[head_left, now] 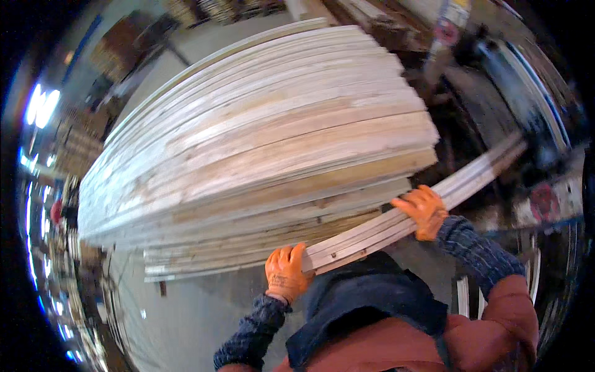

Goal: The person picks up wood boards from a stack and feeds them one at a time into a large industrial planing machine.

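A few long, narrow wooden boards (365, 239) lie together across the front of my body, slanting up to the right. My left hand (286, 273), in an orange glove, grips their left end. Further along, my right hand (426, 211), gloved the same way, is closed over the boards, with its fingers on the far side. Their right end reaches toward the dark machinery. Just beyond my hands stands a large stack of pale planks (266, 118), laid side by side in layers. My palms and the boards' underside are hidden.
Dark machinery with a pale metal beam (551, 201) stands to the right, and a post (443, 37) rises at the upper right. Grey concrete floor (204, 316) shows at the lower left. More stacked wood (74, 146) stands at the far left.
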{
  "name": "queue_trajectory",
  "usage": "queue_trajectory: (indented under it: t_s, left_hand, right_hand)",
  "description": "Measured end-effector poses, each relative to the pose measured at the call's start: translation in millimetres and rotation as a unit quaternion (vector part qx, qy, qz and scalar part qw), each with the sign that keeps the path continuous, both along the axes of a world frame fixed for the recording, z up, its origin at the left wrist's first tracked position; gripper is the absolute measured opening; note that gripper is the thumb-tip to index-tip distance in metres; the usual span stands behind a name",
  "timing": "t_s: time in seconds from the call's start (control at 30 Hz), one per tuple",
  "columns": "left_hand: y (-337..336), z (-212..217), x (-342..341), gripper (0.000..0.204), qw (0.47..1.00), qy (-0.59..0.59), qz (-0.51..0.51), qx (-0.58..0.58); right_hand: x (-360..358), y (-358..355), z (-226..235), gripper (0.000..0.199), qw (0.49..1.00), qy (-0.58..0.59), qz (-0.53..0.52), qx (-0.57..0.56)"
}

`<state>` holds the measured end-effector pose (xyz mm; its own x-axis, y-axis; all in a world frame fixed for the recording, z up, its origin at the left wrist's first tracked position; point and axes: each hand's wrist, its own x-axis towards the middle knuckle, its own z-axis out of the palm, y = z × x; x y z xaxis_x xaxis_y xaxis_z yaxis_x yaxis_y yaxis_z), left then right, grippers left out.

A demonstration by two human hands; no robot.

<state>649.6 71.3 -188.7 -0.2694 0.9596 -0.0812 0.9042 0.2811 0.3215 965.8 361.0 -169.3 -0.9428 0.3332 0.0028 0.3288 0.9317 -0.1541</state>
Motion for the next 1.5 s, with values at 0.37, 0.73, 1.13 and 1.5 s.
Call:
queue_trajectory:
  t_s: [0.37,0.73,1.13,1.5]
  left_hand:
    - [84,-42,69,0.084,0.947,-0.316,0.003,0.055]
    - [22,-111,-105,0.069,0.612,-0.651,0.369,0.255]
    - [-22,-73,-308,0.087,0.45,-0.629,0.553,0.309]
    - [-18,-103,-320,0.026,0.378,-0.647,0.602,0.276]
  right_hand:
    - [-63,-62,-51,0.101,0.998,0.033,0.022,-0.045]
    - [32,76,-2,0.103,0.987,-0.155,-0.046,-0.003]
    - [-8,120,-43,0.082,0.843,0.24,-0.451,-0.166]
    - [51,182,-150,0.042,0.644,0.286,-0.531,-0.471]
